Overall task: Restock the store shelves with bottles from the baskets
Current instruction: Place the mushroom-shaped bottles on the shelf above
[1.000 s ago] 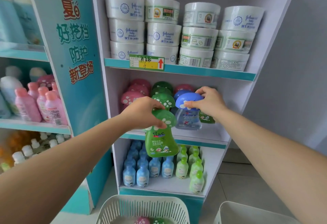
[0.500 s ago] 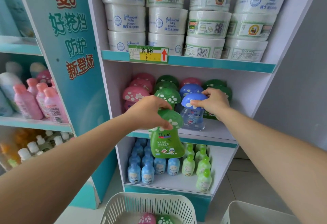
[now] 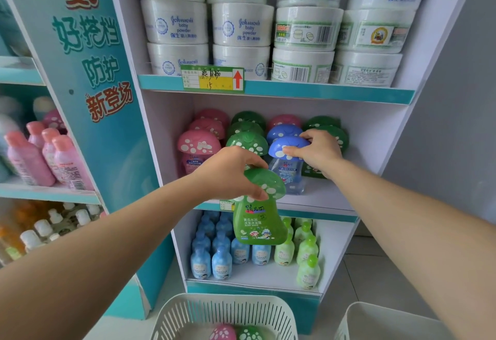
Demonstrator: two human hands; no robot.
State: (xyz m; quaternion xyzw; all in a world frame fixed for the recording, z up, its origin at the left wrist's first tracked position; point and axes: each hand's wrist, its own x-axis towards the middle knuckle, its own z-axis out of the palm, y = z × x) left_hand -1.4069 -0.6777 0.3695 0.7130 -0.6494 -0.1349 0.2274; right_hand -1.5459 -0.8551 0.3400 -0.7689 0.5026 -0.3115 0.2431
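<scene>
My left hand (image 3: pixel 230 174) grips the mushroom-shaped cap of a green bottle (image 3: pixel 256 221), which hangs in the air just in front of the middle shelf (image 3: pixel 319 200). My right hand (image 3: pixel 319 151) holds the blue cap of a clear-blue bottle (image 3: pixel 288 176) that stands on that shelf, in the blue row. Pink (image 3: pixel 198 145), green (image 3: pixel 247 139) and blue mushroom-cap bottles fill rows behind. A white slotted basket (image 3: pixel 225 313) at the bottom holds a pink-capped bottle (image 3: pixel 222 332) and a green-capped bottle (image 3: pixel 251 333).
White powder tubs (image 3: pixel 243 25) are stacked on the top shelf. Small blue bottles (image 3: pixel 212 259) and small green bottles (image 3: pixel 306 256) stand on the bottom shelf. A second white basket (image 3: pixel 381 321) sits at the lower right. Pink bottles (image 3: pixel 43 157) line the left shelving.
The view has moved closer to the shelves. My right hand has set the blue bottle further back on the middle shelf; my left hand has kept the green bottle at the shelf edge.
</scene>
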